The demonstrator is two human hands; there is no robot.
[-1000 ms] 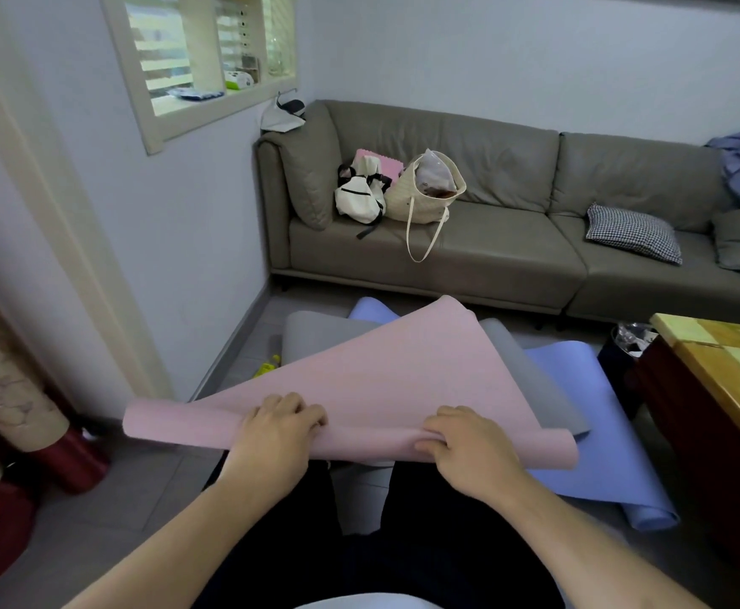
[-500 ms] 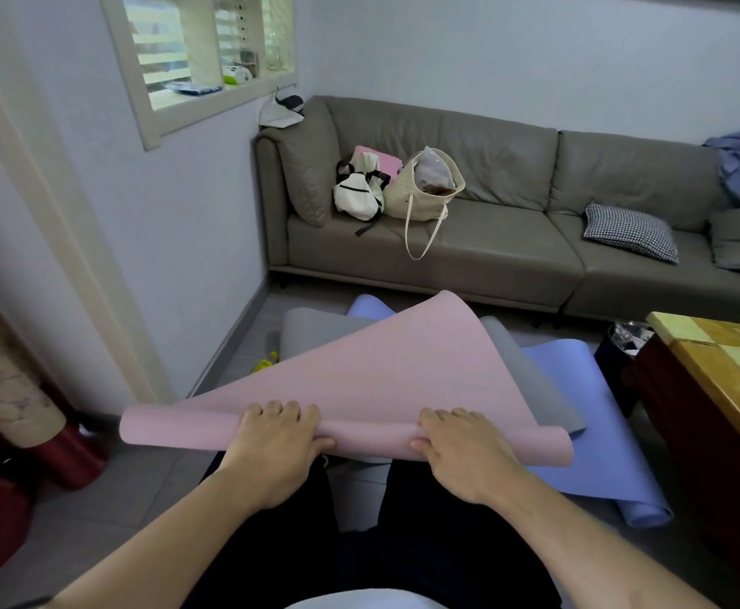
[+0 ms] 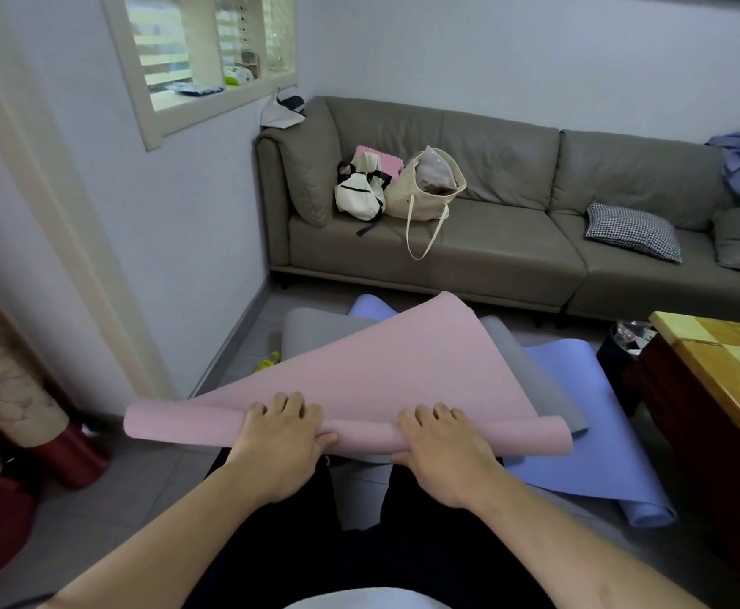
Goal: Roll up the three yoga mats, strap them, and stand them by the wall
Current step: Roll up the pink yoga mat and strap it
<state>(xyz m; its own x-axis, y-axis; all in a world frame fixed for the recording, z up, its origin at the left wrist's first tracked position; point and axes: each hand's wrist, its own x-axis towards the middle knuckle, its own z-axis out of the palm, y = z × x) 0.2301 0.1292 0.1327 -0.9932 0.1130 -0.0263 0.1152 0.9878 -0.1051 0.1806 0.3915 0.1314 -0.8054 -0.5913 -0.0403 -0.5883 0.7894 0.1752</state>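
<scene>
Both hands [image 3: 359, 441] grip pink mat [image 3: 386, 371].

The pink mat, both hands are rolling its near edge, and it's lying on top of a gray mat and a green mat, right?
Not quite. The head view shows both hands, left hand and right hand, rolling the near edge of the pink mat, which lies over a gray mat and a blue mat, not a green one.

place: home living room | signs: grey sofa [image 3: 491, 239] with bags [image 3: 425, 186] and cushion [image 3: 632, 230] | wooden table [image 3: 719, 367] | tiled floor [image 3: 109, 498]
</scene>
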